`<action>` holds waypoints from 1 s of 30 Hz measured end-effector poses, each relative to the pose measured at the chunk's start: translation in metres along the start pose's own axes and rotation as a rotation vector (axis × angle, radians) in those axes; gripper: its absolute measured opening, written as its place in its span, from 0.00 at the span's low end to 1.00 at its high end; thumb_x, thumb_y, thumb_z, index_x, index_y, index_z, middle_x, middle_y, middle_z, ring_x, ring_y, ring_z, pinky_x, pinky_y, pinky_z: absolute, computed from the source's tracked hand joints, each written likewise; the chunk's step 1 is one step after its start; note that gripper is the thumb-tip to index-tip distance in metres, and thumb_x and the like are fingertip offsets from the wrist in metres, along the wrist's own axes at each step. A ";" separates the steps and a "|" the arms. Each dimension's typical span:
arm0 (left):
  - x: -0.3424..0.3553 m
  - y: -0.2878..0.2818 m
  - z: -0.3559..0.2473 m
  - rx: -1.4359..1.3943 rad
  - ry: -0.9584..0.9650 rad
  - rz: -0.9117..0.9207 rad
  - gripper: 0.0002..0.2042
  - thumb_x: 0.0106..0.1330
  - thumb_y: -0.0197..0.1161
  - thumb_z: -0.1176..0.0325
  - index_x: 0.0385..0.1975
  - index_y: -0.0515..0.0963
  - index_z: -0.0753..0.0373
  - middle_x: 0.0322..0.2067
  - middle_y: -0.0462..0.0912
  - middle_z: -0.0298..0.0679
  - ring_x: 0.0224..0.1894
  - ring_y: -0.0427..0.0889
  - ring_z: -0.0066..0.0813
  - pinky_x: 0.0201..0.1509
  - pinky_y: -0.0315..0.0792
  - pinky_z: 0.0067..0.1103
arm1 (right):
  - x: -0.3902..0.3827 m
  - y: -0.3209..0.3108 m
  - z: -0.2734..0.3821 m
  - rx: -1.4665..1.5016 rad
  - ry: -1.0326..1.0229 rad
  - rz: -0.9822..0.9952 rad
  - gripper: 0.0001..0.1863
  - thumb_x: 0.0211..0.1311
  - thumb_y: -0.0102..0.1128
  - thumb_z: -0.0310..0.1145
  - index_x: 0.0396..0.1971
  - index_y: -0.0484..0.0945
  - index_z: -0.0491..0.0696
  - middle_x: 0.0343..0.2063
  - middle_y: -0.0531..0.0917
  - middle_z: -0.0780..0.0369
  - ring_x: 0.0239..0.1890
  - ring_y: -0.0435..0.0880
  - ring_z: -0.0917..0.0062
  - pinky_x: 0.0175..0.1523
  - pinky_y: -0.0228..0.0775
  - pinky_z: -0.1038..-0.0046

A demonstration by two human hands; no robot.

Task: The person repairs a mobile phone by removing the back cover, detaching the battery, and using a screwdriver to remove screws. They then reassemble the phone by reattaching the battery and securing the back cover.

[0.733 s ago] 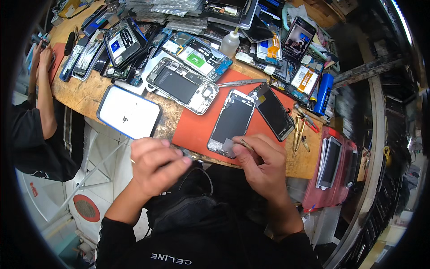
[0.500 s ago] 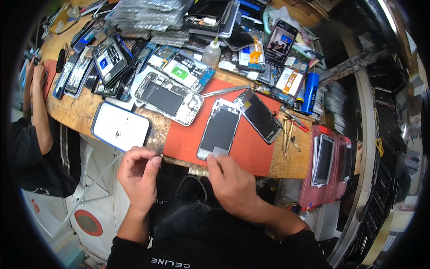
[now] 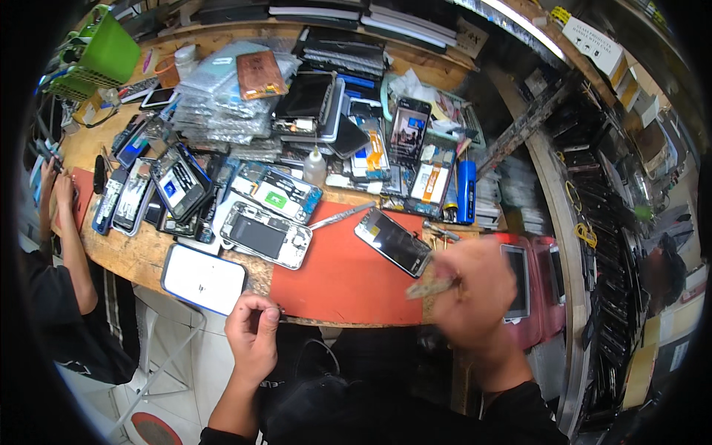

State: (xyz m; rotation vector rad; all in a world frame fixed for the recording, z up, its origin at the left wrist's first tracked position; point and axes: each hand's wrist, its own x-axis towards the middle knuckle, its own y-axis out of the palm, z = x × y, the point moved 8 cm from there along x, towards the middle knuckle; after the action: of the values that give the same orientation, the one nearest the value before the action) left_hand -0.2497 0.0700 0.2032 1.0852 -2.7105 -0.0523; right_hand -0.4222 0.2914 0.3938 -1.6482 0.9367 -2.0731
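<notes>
Right hand (image 3: 475, 293), blurred, is closed around a thin pale piece (image 3: 432, 287) over the right end of the orange mat (image 3: 334, 297), near the tabletop's front edge; too smeared to name it. Left hand (image 3: 252, 334) is curled just off the mat's front left corner, thumb against fingers; can't tell if anything tiny is pinched there. Loose phone screen (image 3: 393, 241) lies slanted toward the mat's right edge, tweezers (image 3: 343, 214) along the back edge, opened phone (image 3: 265, 233) over the back left corner. Step in hand looks like handling the pale piece; next move probably calls for a steady pinch and clearance from the screen, since contact there can't be judged.
</notes>
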 end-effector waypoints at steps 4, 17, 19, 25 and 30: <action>0.023 0.020 0.012 -0.052 -0.011 0.087 0.07 0.83 0.66 0.72 0.41 0.79 0.66 0.37 0.82 0.34 0.39 0.79 0.19 0.45 0.75 0.20 | 0.053 0.010 -0.030 -0.069 -0.214 -0.322 0.15 0.60 0.78 0.14 0.46 0.89 0.40 0.35 0.85 0.55 0.33 0.83 0.67 0.34 0.74 0.70; 0.037 0.041 -0.005 0.277 0.234 0.105 0.06 0.75 0.74 0.72 0.42 0.83 0.66 0.32 0.85 0.40 0.31 0.85 0.29 0.35 0.77 0.26 | 0.142 0.168 -0.084 0.007 -0.458 -0.071 0.13 0.60 0.76 0.23 0.46 0.91 0.47 0.39 0.90 0.64 0.35 0.93 0.69 0.34 0.85 0.68; 0.037 0.035 -0.006 0.283 0.222 0.106 0.06 0.75 0.73 0.73 0.43 0.82 0.66 0.32 0.85 0.40 0.32 0.85 0.30 0.37 0.77 0.26 | 0.138 0.169 -0.081 0.058 -0.370 -0.072 0.14 0.62 0.77 0.24 0.47 0.91 0.47 0.39 0.91 0.63 0.37 0.93 0.68 0.35 0.86 0.68; 0.035 0.032 0.002 0.252 0.168 0.113 0.06 0.76 0.71 0.73 0.44 0.81 0.65 0.33 0.86 0.41 0.33 0.86 0.33 0.38 0.78 0.29 | 0.070 0.113 -0.117 -0.032 0.300 0.275 0.14 0.69 0.74 0.29 0.52 0.91 0.45 0.44 0.92 0.53 0.46 0.93 0.54 0.51 0.84 0.60; 0.028 0.039 0.019 0.133 0.107 0.096 0.06 0.75 0.71 0.81 0.46 0.80 0.66 0.34 0.85 0.36 0.34 0.82 0.19 0.40 0.78 0.21 | -0.019 0.092 -0.172 -0.074 0.389 0.470 0.13 0.70 0.70 0.24 0.52 0.89 0.39 0.42 0.90 0.49 0.45 0.90 0.48 0.52 0.80 0.56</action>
State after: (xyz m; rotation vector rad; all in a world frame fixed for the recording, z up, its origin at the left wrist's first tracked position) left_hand -0.2996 0.0786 0.1947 0.9610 -2.6965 0.1991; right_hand -0.5935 0.2858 0.2988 -0.9351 1.3825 -2.0619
